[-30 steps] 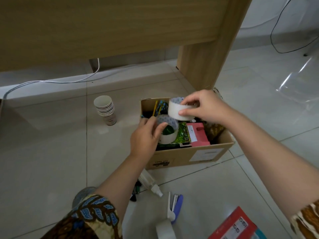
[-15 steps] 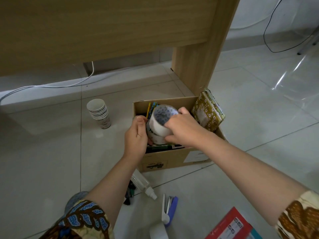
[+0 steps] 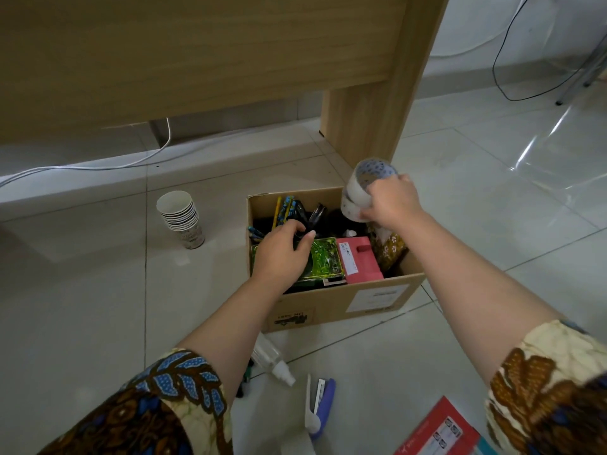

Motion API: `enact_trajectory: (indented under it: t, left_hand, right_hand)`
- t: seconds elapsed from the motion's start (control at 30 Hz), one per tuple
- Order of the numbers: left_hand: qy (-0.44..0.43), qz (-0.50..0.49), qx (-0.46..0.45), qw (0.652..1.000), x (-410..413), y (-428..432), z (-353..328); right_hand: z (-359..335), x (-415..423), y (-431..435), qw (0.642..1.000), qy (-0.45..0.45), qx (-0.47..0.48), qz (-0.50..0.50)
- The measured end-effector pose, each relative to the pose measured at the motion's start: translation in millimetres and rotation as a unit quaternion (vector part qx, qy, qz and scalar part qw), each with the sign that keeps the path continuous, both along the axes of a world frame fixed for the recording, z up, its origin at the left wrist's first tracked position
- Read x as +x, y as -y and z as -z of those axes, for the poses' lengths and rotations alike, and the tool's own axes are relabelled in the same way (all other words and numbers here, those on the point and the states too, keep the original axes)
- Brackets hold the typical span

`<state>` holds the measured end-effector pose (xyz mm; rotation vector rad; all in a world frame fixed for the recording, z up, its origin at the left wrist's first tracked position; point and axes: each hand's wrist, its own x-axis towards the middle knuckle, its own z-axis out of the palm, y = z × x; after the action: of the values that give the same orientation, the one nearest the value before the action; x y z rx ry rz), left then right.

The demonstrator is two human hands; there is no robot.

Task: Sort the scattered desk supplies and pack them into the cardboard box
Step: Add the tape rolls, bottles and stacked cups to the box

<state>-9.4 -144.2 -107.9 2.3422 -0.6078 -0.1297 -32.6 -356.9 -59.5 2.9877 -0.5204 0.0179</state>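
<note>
The open cardboard box [image 3: 331,307] stands on the floor tiles. My right hand [image 3: 392,200] grips stacked white tape rolls [image 3: 359,188] and holds them above the box's far right corner. Inside the box, my left hand [image 3: 282,254] has its fingers curled on a small black item near the pencils [image 3: 283,208]; what exactly it holds is hidden. A green packet [image 3: 323,259], a pink box [image 3: 359,259] and a brown patterned pack [image 3: 392,251] lie in the box.
A stack of paper cups [image 3: 180,218] stands left of the box. Near me on the floor lie a spray bottle [image 3: 272,361], a blue-white stapler [image 3: 320,403] and a red box [image 3: 438,431]. A wooden desk leg [image 3: 371,106] rises behind the box; cables trail along the floor.
My right hand lifted the tape rolls up and right, out from the box's middle. My left hand let go of the tape and reached down into the box's left side.
</note>
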Motion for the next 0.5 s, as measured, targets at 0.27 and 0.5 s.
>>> enact_trajectory:
  t: [0.27,0.5]
  left_hand:
    - [-0.035,0.007,0.034,0.999,11.0,0.1,7.0]
    - [-0.009,-0.003,0.012,1.0,12.6,3.4,12.5]
  right_hand:
    - [46.7,30.8,-1.4,0.994,-0.105,-0.009,-0.031]
    - [36.6,35.3,4.3,0.991,-0.114,0.07,-0.031]
